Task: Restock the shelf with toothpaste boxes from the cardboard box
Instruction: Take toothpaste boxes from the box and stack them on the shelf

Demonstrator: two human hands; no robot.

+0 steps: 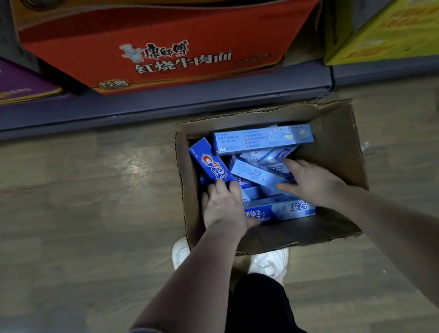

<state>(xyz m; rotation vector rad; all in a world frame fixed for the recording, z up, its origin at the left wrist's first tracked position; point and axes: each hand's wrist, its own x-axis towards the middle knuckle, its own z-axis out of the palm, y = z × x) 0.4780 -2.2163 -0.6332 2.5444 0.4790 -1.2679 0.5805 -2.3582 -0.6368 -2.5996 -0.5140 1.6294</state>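
Both hands in the cardboard box (335, 146)

Left hand (223, 205) grips the Crest box (212, 164) at 9 o'clock; right hand (310, 179) rests flat-fingered on a pale toothpaste box (255, 174).

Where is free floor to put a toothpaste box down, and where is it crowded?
Free: the wooden floor left of the cardboard box, below the shelf edge. Crowded: inside the cardboard box, where toothpaste boxes lie jumbled around the left hand and right hand.
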